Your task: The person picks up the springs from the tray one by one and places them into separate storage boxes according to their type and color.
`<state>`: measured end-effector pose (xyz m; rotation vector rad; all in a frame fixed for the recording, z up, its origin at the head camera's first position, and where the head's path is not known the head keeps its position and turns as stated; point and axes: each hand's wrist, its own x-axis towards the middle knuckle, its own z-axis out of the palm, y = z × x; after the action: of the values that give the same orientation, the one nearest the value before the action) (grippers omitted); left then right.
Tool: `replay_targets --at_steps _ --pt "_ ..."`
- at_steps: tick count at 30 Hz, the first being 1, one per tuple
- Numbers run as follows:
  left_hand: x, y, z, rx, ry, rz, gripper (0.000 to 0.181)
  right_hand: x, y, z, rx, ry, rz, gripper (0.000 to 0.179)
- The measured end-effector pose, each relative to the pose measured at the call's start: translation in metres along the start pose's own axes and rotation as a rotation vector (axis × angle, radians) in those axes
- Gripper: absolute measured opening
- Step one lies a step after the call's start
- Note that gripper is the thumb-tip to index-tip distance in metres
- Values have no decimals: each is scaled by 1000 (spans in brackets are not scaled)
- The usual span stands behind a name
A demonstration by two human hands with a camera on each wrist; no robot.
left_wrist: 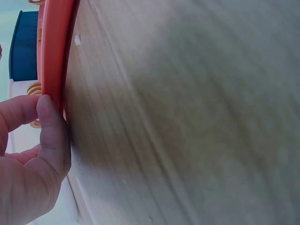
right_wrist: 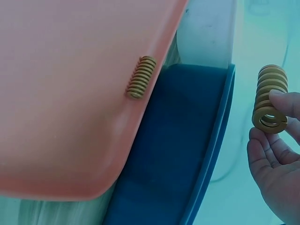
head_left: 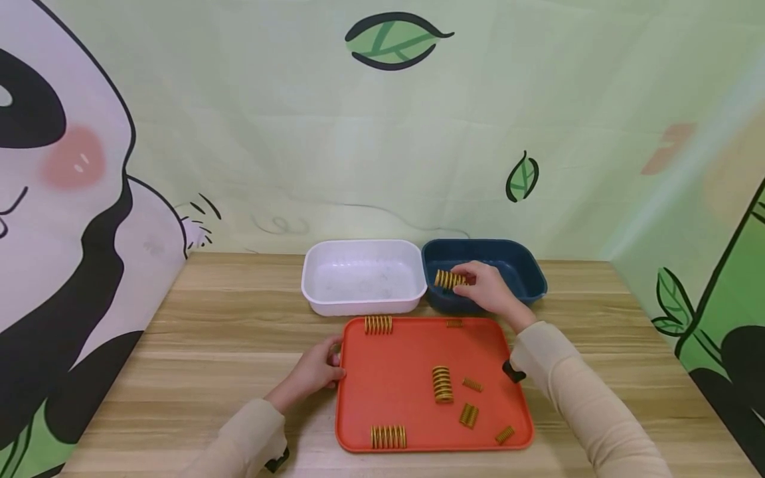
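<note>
A large yellow coil spring (head_left: 448,279) is pinched between the thumb and fingers of my right hand (head_left: 489,289), above the dark blue bin (head_left: 520,269). The right wrist view shows this spring's open end and thick coils. My left hand (head_left: 312,368) grips the left rim of the red tray (head_left: 388,378); in the left wrist view its thumb and a finger pinch the edge. On the tray lie large springs at the upper left (head_left: 378,324), lower left (head_left: 388,437) and centre right (head_left: 442,384). Several smaller springs (head_left: 469,415) are scattered on its right side.
A white bin (head_left: 364,305) stands beside the blue one, behind the tray, and looks empty inside. The wooden table (head_left: 239,318) carries everything. A printed cloth (head_left: 269,133) with leaves and a panda hangs behind.
</note>
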<state>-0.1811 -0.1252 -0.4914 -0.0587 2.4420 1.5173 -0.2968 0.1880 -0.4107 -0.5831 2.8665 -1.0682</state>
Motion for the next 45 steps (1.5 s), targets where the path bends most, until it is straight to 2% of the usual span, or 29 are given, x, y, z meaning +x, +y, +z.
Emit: replay_targets --at_steps 19,28,45 --pt "1 -1 -1 3 2 -8 63 5 20 1 -17 -9 65 34" --pt "-1 0 -1 -5 -8 -5 63 8 29 1 5 -68 149 35" --pt "-1 -1 -1 0 -2 3 62 14 45 4 -10 -101 192 35"
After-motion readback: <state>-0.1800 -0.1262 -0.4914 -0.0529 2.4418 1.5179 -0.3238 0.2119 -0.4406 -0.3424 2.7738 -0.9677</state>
